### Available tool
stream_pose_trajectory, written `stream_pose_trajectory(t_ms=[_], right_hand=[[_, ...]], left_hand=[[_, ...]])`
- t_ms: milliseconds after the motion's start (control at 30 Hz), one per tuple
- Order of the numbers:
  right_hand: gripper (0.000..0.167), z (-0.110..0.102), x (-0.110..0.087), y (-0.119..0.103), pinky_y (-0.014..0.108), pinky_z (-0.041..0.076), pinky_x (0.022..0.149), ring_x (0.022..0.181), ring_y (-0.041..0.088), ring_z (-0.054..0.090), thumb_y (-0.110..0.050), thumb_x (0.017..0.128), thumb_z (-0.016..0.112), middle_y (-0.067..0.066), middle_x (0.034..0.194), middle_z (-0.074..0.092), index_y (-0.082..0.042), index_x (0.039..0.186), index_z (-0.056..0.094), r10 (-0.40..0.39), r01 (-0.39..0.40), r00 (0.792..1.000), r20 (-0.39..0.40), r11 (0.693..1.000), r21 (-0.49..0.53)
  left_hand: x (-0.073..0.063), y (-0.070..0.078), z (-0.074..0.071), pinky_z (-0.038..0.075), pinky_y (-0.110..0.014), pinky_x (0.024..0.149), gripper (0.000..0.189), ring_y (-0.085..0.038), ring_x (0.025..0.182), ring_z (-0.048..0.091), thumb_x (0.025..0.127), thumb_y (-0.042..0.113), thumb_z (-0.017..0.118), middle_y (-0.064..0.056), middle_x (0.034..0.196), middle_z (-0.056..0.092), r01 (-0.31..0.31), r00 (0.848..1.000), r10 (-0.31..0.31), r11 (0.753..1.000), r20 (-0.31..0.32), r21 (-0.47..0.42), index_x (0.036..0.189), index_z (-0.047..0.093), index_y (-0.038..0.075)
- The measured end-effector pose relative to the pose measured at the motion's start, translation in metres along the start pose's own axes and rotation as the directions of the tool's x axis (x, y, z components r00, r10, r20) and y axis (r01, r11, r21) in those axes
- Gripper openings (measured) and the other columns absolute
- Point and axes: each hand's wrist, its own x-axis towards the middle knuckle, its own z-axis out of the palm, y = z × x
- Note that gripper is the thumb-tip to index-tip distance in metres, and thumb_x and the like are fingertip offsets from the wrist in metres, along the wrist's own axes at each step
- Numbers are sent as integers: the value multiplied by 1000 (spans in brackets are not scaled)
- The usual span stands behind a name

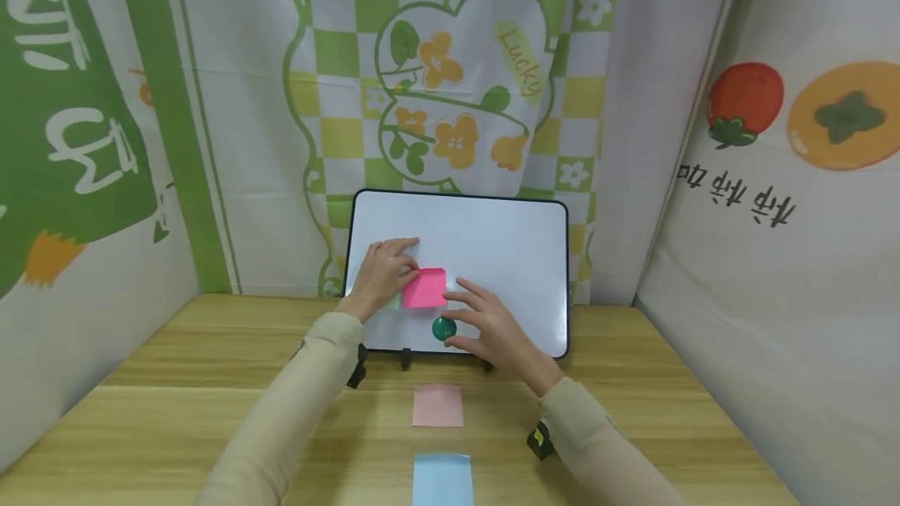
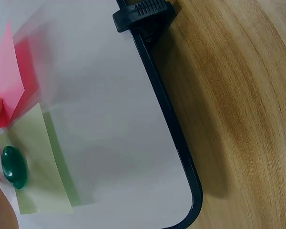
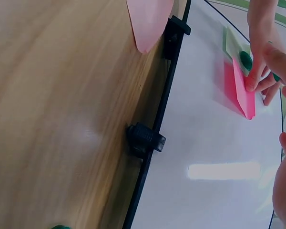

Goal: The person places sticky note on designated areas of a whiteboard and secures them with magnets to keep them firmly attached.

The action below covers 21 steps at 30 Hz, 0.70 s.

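A bright pink sticky note (image 1: 426,289) stands against the whiteboard (image 1: 516,256), its top left corner pinched by my left hand (image 1: 383,276). The left wrist view shows the note bent and partly off the board. My right hand (image 1: 495,328) holds a round green magnet (image 1: 444,328) between thumb and fingers, just below the pink note. Beside that note, a pale green sticky note (image 2: 45,171) lies on the board under another green magnet (image 2: 13,167). In the head view my left hand mostly hides the pale green note.
Black clip feet (image 3: 144,139) hold the board's lower edge on the wooden table (image 1: 605,397). In front lie a light pink note (image 1: 437,406) and a light blue note (image 1: 443,481). A green object (image 3: 61,227) is cut off at the right wrist view's bottom. Printed cloth (image 1: 337,45) hangs behind.
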Motion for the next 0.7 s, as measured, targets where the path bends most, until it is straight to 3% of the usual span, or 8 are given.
stream_pose_trajectory(t_ms=[300, 467, 700], right_hand=[[40, 10, 19, 19, 52, 42, 110, 139, 37, 45, -28, 77, 86, 12, 133, 63, -7, 110, 75, 73, -77, 996, -53, 993, -88], [41, 13, 34, 25, 51, 39, 114, 142, 31, 42, -32, 80, 83, 9, 137, 61, -8, 113, 74, 142, -146, 989, -50, 984, -101], [40, 24, 50, 27, 51, 39, 113, 142, 31, 42, -30, 81, 82, 10, 138, 60, -7, 113, 74, 156, -161, 987, -45, 980, -122]], left_hand=[[1, 4, 1, 40, -50, 109, 13, -27, 134, 50, 89, 23, 75, -7, 144, 57, -25, 998, 26, 999, 58, -20, 91, 78, 11], [2, 1, -2, 42, -50, 106, 11, -26, 131, 53, 88, 23, 77, -6, 142, 59, -72, 997, 71, 997, 37, 34, 90, 78, 12], [-1, -7, -9, 41, -50, 107, 10, -25, 131, 53, 88, 23, 77, -5, 142, 59, -64, 997, 62, 997, 55, 40, 90, 78, 13]])
